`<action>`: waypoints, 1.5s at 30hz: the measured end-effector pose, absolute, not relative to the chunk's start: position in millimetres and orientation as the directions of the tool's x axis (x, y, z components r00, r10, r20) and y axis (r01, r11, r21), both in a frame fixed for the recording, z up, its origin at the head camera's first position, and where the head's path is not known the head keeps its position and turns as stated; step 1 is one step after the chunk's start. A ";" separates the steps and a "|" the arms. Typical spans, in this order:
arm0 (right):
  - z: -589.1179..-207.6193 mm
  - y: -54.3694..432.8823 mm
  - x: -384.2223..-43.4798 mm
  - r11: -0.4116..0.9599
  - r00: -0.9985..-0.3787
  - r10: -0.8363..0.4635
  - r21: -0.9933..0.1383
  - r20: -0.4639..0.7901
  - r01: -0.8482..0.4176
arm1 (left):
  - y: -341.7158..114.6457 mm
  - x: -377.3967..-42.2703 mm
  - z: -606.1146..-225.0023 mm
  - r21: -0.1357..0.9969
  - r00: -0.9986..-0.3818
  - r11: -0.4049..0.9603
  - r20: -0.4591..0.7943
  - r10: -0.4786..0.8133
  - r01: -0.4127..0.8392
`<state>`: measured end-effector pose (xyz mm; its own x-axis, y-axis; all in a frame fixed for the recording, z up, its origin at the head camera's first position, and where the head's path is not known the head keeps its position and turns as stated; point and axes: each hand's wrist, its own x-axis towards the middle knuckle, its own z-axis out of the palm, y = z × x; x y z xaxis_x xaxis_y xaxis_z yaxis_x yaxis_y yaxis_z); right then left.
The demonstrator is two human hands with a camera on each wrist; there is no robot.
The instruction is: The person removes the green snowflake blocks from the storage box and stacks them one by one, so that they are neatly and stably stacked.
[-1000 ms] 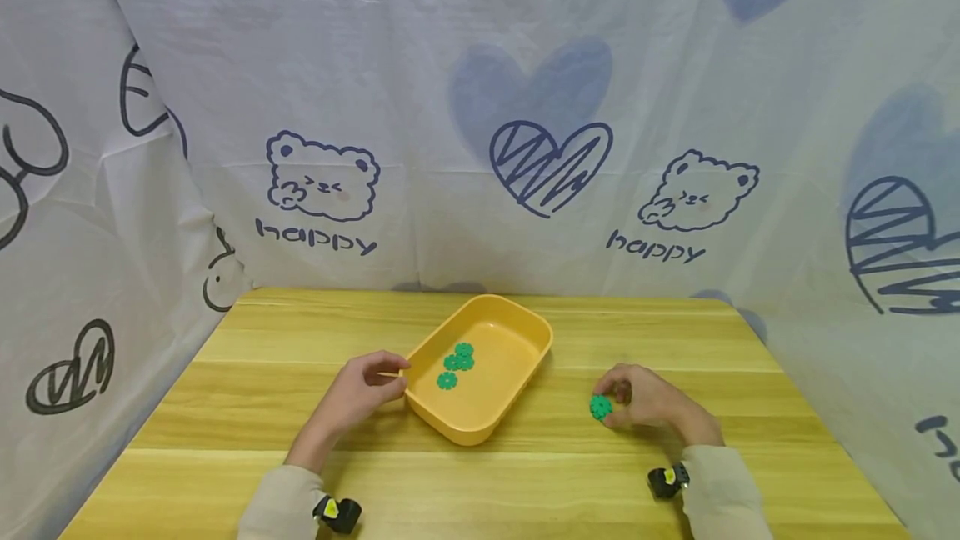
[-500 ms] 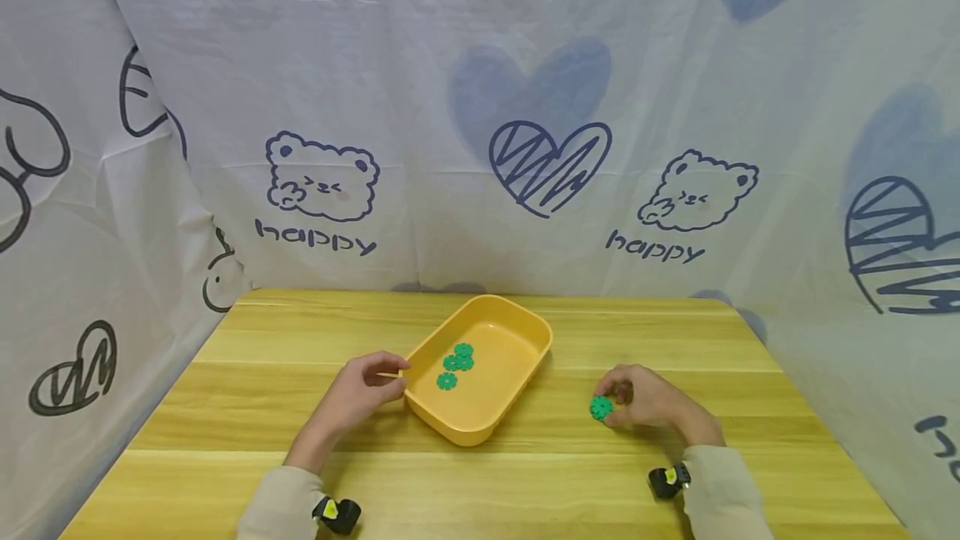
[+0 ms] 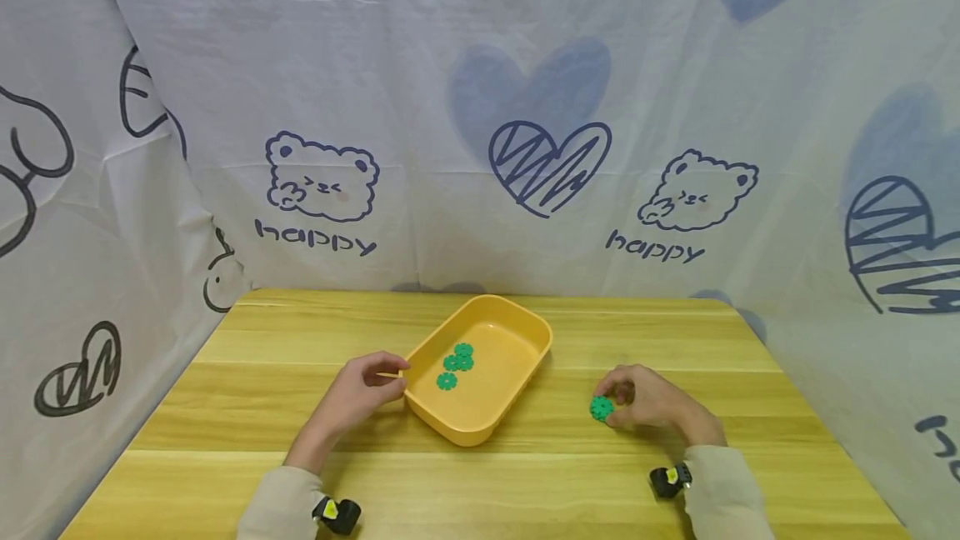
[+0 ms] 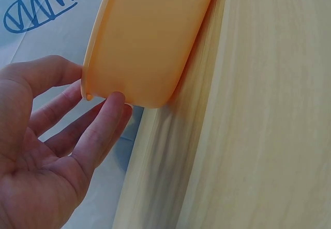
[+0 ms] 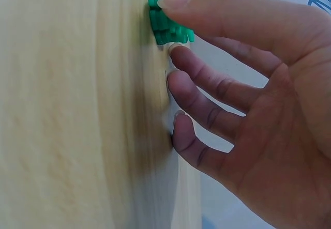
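My left hand (image 3: 363, 386) holds the left side of a yellow plastic tray (image 3: 498, 377) between thumb and fingertips. In the left wrist view, the fingers meet the tray's end wall (image 4: 150, 48) at its rim and lower edge. Several flat green snowflake discs (image 3: 447, 381) lie inside the tray on its left side, some overlapping. To the right of the tray, my right hand (image 3: 647, 398) pinches a small stack of green snowflake discs (image 3: 601, 407), low over the table. In the right wrist view this stack (image 5: 166, 30) has notched edges, and the other fingers are bent beneath it.
A wood-grain table (image 3: 540, 482) carries everything. White cloth (image 3: 435, 223) printed with hearts and bears hangs behind it and along both sides. Black wrist cameras, one on the left (image 3: 337, 514) and one on the right (image 3: 670, 481), sit at the sleeves.
Hardly anything differs. The right hand and the stack of discs have shifted very slightly to the right, while the left hand and tray stay in place.
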<state>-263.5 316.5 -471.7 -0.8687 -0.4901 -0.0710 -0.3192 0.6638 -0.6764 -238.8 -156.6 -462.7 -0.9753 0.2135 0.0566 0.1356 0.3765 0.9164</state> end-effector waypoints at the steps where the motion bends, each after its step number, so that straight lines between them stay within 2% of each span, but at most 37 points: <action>1: -471.5 316.3 -263.2 0.664 -0.869 -0.490 -0.677 -0.073 -0.318 | -156.6 -238.8 -462.8 0.917 -0.975 0.376 0.056 0.214 0.135; 19: -470.0 313.0 -263.1 0.707 -0.884 -0.457 -0.644 -0.098 -0.294 | -157.8 -237.3 -461.5 0.919 -0.974 0.371 0.053 0.221 0.135; 45: -468.3 313.9 -261.8 0.696 -0.874 -0.475 -0.651 -0.102 -0.302 | -157.1 -239.8 -462.2 0.914 -0.975 0.384 0.049 0.215 0.131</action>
<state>-261.8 313.9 -468.3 -0.8738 -0.4754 -0.1025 -0.3024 0.6962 -0.6510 -239.8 -157.1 -462.2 -0.9753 0.2153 0.0493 0.1309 0.3835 0.9142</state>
